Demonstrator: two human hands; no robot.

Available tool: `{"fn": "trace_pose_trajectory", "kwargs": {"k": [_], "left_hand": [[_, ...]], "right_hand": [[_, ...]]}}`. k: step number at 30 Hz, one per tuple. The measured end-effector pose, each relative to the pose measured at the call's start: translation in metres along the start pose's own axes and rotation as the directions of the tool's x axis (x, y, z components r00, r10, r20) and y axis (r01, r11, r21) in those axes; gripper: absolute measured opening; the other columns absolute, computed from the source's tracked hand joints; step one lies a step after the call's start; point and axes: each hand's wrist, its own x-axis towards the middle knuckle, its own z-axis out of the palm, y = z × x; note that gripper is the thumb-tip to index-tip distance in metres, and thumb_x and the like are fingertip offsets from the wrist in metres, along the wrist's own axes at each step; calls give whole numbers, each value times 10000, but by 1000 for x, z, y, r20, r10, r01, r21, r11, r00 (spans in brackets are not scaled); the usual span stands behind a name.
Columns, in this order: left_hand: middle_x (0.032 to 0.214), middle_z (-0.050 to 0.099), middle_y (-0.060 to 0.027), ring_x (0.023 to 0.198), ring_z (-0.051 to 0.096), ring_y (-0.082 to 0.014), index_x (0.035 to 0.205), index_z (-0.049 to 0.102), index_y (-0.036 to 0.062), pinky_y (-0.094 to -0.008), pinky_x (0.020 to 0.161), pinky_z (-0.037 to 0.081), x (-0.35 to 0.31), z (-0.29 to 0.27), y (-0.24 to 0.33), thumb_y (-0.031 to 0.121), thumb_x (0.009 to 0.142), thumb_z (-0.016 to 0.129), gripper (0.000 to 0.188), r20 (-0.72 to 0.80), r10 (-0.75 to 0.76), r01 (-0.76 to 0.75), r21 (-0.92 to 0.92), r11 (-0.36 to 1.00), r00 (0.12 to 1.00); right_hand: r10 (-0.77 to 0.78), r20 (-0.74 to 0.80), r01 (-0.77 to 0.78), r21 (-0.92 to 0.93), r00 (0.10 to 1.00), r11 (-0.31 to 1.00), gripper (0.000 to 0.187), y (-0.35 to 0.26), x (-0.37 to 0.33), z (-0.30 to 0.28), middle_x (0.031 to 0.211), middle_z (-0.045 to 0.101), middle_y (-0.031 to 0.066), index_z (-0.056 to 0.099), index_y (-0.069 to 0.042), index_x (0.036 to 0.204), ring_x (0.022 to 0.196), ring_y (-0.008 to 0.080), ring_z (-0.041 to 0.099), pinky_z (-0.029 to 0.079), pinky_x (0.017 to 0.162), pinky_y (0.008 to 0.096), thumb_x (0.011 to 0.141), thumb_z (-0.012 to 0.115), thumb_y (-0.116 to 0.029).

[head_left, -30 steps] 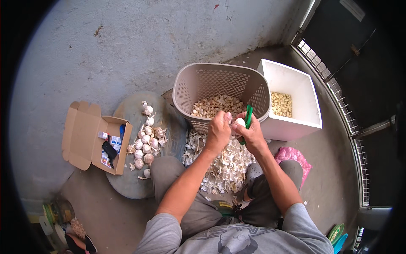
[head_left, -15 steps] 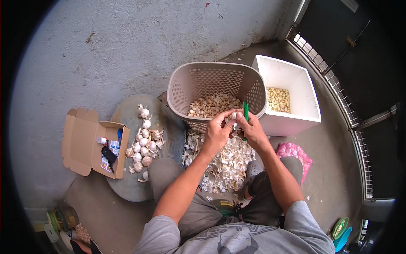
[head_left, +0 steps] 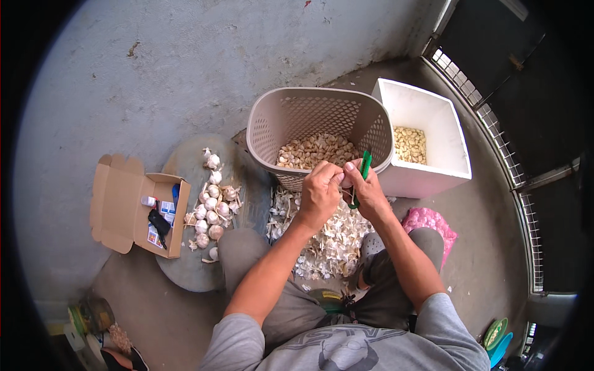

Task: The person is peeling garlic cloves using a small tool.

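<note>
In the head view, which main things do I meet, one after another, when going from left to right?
Open cardboard box, whole garlic bulbs, left hand, right hand, pink bag, green dish.

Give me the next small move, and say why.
Probably a gentle pull of the left hand away from the right hand, to strip skin: both seem closed on a pale piece, mostly hidden, the right also holds a green tool, and garlic skins lie heaped below.
</note>
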Motion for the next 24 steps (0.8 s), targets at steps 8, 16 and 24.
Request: {"fn": "trace_pose_trajectory", "kwargs": {"k": [8, 16, 24], "left_hand": [[785, 656, -170, 726, 651, -316, 885, 613, -33, -415, 676, 501, 2, -2, -13, 42, 935, 651, 98, 9, -99, 98, 66, 993, 995], [1009, 677, -181, 937, 675, -271, 1146, 674, -42, -379, 818, 522, 1, -6, -17, 272, 1020, 644, 340, 149, -158, 176, -116, 978, 976], [1173, 672, -211, 1071, 673, -309, 1309, 613, -49, -370, 916, 524, -8, 11, -2, 380, 1013, 649, 522, 175, -203, 186, 105, 977, 963]], "right_hand": [[-133, 76, 144, -163, 988, 976, 254, -7, -7, -3, 815, 565, -17, 578, -41, 1015, 675, 63, 516, 416, 578, 243, 1010, 685, -272], [-72, -47, 67, -104, 996, 992, 338, -16, -9, -3, 778, 581, 4, 581, -55, 1035, 594, 79, 532, 419, 504, 239, 1038, 634, -389], [61, -47, -63, -47, 997, 997, 443, -4, 0, -7, 791, 605, 16, 615, -67, 1054, 546, 84, 542, 394, 426, 259, 1038, 585, -508]]}}
